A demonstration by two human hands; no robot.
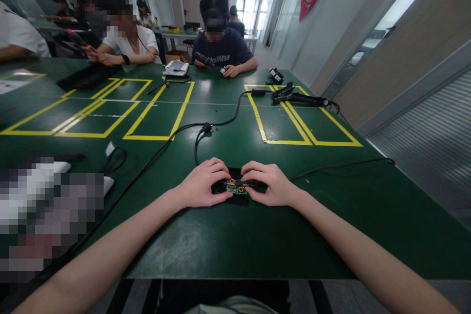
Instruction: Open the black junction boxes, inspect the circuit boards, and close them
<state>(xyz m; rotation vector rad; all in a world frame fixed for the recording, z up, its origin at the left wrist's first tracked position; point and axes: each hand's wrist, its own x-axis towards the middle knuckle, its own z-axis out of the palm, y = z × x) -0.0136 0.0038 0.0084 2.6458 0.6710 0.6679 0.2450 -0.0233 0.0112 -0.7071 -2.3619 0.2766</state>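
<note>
A small green circuit board (236, 189) with copper-coloured coils and blue and yellow parts lies in front of me, near the table's front edge. Black casing (239, 200) shows under and around it. My left hand (206, 184) grips the board's left side, thumb at the near edge and fingers curled over the far one. From the right, my right hand (270, 184) holds the opposite side in the same way. Dark cable ends run beneath both hands, and the fingers hide the board's two ends.
Across the green table (294, 245) runs a black cable (158, 152) with a plug (207, 127). Yellow tape marks rectangles farther back. A black tool with a cord (301, 100) lies at the far right. Co-workers sit opposite; one person (224, 49) handles a small part.
</note>
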